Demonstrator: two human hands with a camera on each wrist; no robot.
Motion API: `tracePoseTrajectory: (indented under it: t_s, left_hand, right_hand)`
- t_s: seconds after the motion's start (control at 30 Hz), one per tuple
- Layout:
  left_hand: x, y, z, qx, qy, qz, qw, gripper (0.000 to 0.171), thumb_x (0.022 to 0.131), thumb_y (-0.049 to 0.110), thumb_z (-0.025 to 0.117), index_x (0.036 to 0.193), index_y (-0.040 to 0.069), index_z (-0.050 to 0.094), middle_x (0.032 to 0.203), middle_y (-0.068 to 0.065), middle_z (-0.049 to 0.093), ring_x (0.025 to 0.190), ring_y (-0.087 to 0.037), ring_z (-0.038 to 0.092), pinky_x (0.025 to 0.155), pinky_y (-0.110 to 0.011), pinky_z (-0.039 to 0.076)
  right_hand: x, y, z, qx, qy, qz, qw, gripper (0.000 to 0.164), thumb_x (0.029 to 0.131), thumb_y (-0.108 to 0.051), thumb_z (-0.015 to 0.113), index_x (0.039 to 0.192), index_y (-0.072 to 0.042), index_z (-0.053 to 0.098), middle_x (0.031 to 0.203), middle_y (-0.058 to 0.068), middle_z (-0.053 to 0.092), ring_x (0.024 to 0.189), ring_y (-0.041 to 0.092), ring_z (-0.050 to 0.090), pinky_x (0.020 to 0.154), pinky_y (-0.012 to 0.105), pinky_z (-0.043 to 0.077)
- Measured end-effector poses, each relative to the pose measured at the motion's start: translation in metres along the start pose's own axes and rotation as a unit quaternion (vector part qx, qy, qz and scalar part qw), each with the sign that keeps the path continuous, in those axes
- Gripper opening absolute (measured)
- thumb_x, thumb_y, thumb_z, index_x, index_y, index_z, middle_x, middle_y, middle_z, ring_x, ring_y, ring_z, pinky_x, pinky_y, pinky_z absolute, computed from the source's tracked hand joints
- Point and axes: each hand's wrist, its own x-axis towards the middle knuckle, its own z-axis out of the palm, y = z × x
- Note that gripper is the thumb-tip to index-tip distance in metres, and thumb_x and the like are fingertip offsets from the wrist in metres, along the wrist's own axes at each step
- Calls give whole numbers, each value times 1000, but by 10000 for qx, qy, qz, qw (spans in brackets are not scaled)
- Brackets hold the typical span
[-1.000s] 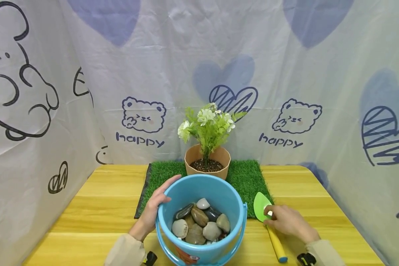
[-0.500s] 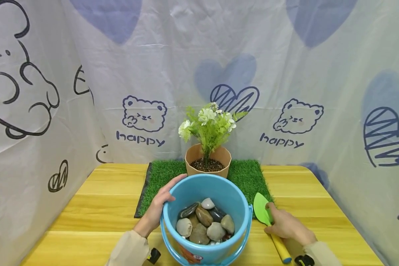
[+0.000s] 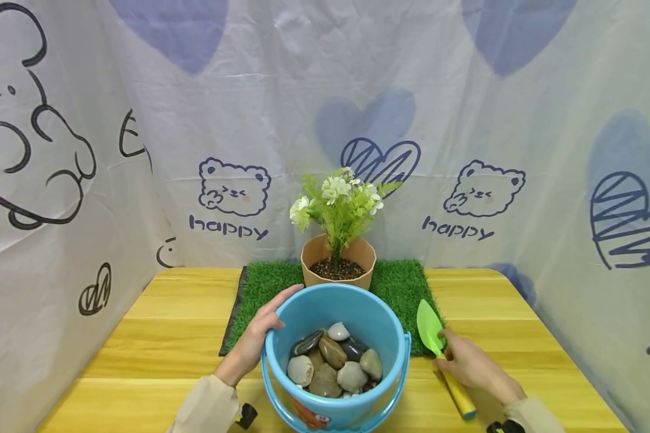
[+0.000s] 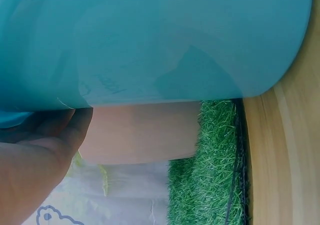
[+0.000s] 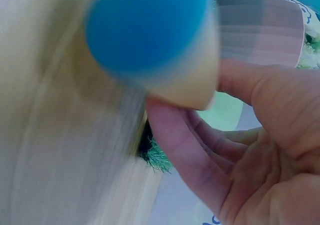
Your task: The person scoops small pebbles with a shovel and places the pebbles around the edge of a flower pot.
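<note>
A blue bucket (image 3: 281,328) stands at the table's front, holding several smooth stones (image 3: 325,379). My left hand (image 3: 257,337) holds it at the left rim; in the left wrist view that hand's fingers (image 4: 75,125) lie against the bucket wall (image 4: 150,50). My right hand (image 3: 473,364) grips a small trowel at the upper part of its yellow handle (image 3: 457,394), just below the green blade (image 3: 429,325). The right wrist view has the handle's blue end (image 5: 147,27) close up and blurred, with the thumb and fingers of my right hand (image 5: 235,150) around the handle.
Behind the bucket, a tan pot (image 3: 311,264) with a white-flowered plant (image 3: 338,210) stands on a green turf mat (image 3: 403,300). The mat lies on a yellow wooden table (image 3: 157,337). A printed white cloth (image 3: 281,120) hangs around the back and sides.
Bucket and left hand shifted slightly right, then stayed. My right hand took hold of the trowel's handle, and the trowel turned and moved a little away from me.
</note>
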Motion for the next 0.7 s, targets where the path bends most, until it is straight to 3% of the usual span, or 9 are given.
tracePoseTrajectory:
  t_s: [0.13, 0.33, 0.47, 0.57, 0.7]
  left_hand:
    - [-1, -1, 0, 3, 24, 38, 10000, 76, 82, 7, 32, 157, 11, 21, 157, -22, 27, 138, -46, 36, 105, -54, 41]
    - [0, -1, 4, 30, 167, 139, 9998, 75, 82, 7, 31, 156, 13, 24, 157, -18, 31, 139, -43, 37, 106, -54, 40]
    - [1, -1, 7, 45, 231, 158, 9996, 75, 81, 8, 31, 156, 13, 25, 156, -17, 32, 139, -41, 38, 106, -53, 41]
    - [1, -3, 8, 29, 251, 164, 9995, 76, 81, 7, 30, 156, 12, 25, 156, -18, 33, 138, -41, 39, 106, -52, 41]
    - [2, -3, 9, 97, 195, 194, 9996, 75, 81, 7, 31, 156, 12, 24, 156, -17, 33, 138, -41, 39, 106, -53, 40]
  right_hand:
    - [1, -2, -2, -99, 240, 77, 9996, 35, 83, -15, 74, 111, 2, 64, 81, 0, 62, 70, 11, 53, 62, 25, 46]
    - [5, -3, -7, -252, 622, -220, 9975, 17, 87, -15, 69, 98, -3, 70, 76, -3, 63, 64, 6, 50, 58, 24, 44]
    - [8, -3, -10, -480, 1090, -550, 9914, 17, 93, -18, 63, 103, -5, 69, 83, 0, 64, 68, 7, 53, 61, 28, 47]
    - [9, -5, -8, -647, 1419, -938, 9833, 26, 96, -20, 60, 115, -2, 66, 102, 7, 67, 83, 13, 62, 73, 37, 54]
    - [14, -11, -6, -556, 1618, -1189, 9781, 31, 97, -21, 58, 120, 0, 63, 111, 11, 67, 93, 21, 65, 80, 43, 55]
